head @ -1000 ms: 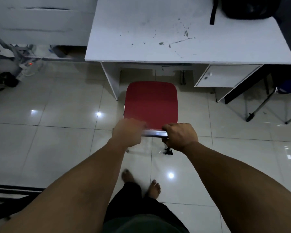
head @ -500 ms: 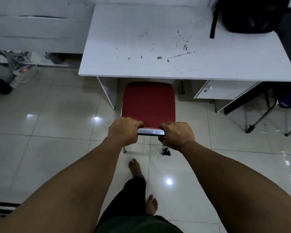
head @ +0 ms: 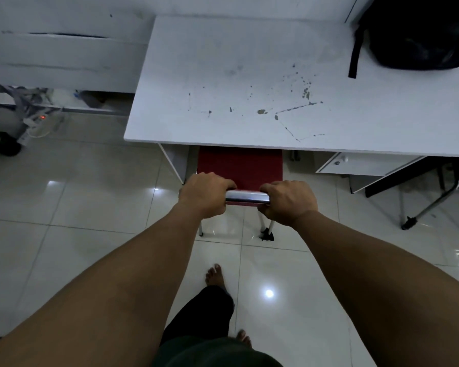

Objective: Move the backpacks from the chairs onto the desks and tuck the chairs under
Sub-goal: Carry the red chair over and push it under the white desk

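Farther beneath the white table (head: 249, 75), our hands (left hand (head: 204, 194), right hand (head: 289, 202)) grip the red cushioned chair's (head: 240, 165) chrome rail (head: 247, 199).

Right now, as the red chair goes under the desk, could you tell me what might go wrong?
1. Both hands, left hand and right hand, grip the chrome bar near the desk edge; pushing further could pinch knuckles against it.
2. The red chair sits close to the desk's left leg panel; a skewed push might catch it.
3. The bare foot is just behind the chair legs on glossy tiles; a slip seems possible.
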### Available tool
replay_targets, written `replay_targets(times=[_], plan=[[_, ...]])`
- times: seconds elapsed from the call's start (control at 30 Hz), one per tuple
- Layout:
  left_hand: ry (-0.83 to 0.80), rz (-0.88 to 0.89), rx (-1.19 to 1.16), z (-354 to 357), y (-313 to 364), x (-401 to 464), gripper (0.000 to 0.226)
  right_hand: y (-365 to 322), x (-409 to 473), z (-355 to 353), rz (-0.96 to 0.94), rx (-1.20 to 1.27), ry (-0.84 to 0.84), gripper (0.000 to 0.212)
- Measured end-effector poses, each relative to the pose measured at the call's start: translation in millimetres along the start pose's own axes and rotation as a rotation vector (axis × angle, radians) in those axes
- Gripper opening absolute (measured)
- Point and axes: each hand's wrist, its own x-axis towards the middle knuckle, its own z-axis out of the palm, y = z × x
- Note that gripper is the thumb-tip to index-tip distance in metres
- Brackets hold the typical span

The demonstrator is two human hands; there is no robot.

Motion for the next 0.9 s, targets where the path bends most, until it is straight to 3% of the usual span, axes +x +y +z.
replay_targets(times=[0.9], plan=[[0.018, 0.11, 0.071, -23.6, -53.1, 121.7, 0.044, 56.0, 114.9, -22.1, 0.068, 0.032, 0.003, 0.033]])
